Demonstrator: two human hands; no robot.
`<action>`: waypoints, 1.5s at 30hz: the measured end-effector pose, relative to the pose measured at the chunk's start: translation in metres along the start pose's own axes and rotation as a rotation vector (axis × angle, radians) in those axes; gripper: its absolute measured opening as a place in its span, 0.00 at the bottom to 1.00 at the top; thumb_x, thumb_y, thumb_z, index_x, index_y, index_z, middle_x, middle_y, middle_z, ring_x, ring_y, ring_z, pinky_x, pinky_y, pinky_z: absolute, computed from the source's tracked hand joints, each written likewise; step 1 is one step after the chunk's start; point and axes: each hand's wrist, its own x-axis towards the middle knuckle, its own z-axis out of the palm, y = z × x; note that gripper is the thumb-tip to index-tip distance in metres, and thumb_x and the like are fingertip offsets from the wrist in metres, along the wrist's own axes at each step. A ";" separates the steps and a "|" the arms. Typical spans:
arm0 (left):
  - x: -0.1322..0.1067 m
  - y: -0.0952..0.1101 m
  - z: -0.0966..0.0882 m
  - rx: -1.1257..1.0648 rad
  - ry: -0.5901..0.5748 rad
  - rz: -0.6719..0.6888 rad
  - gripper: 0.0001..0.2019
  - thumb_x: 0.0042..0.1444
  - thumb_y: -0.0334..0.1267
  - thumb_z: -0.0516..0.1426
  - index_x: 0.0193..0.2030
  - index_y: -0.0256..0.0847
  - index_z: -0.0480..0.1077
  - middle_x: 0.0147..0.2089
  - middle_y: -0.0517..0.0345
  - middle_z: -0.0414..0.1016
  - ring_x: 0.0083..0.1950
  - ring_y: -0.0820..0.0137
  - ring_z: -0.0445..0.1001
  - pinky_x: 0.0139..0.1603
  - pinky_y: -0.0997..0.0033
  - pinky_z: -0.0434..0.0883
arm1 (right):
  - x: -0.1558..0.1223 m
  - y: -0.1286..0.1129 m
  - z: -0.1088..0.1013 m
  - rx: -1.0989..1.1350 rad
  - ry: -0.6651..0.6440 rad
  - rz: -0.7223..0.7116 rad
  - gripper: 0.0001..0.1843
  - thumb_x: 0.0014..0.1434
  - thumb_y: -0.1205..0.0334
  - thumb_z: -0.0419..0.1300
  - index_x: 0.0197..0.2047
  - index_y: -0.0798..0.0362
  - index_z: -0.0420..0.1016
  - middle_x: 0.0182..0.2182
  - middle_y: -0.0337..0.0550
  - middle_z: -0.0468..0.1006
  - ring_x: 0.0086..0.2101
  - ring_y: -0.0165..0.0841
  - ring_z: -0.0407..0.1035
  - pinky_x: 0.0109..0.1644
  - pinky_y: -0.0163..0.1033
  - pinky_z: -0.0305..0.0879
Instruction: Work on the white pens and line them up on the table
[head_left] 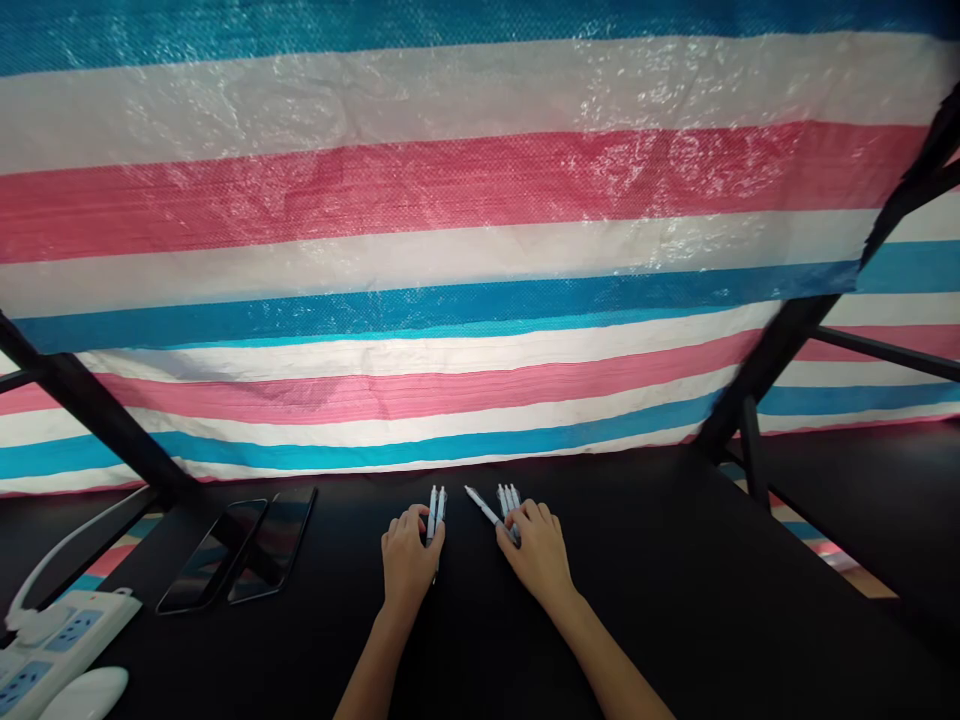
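On the black table [660, 600], my left hand [409, 560] rests with its fingers curled over two white pens [436, 505] that lie side by side, tips pointing away from me. My right hand [536, 550] lies a little to the right, fingers closed over a small bunch of white pens [508, 498]. One more white pen [480, 506] sticks out at a slant to the left from under the right hand's fingers. Both forearms reach in from the bottom edge.
Two dark phones [240, 552] lie flat at the left. A white power strip [45, 650] with its cable and a white oval object [79, 695] sit at the bottom left corner. A striped blue, white and pink tarp [450, 250] hangs behind the table, crossed by black frame bars [787, 340].
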 end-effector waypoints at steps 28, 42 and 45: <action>-0.008 0.004 -0.005 -0.160 0.173 0.470 0.13 0.61 0.39 0.47 0.40 0.43 0.73 0.44 0.49 0.70 0.39 0.68 0.73 0.40 0.70 0.72 | 0.009 0.014 -0.016 0.554 -0.192 0.071 0.23 0.65 0.51 0.41 0.22 0.50 0.60 0.23 0.39 0.64 0.30 0.35 0.60 0.34 0.38 0.56; -0.009 0.000 -0.007 -0.063 0.280 0.551 0.11 0.61 0.36 0.47 0.41 0.41 0.70 0.43 0.49 0.67 0.38 0.69 0.70 0.36 0.71 0.72 | 0.008 0.009 -0.014 0.420 -0.089 -0.084 0.22 0.67 0.57 0.39 0.24 0.51 0.60 0.22 0.39 0.63 0.28 0.34 0.57 0.31 0.38 0.56; -0.009 0.001 -0.008 -0.053 0.290 0.549 0.11 0.61 0.35 0.48 0.40 0.41 0.71 0.43 0.49 0.67 0.42 0.66 0.68 0.38 0.69 0.71 | 0.008 0.008 -0.014 0.414 -0.068 -0.106 0.22 0.67 0.57 0.39 0.24 0.51 0.61 0.23 0.40 0.64 0.29 0.34 0.57 0.32 0.39 0.56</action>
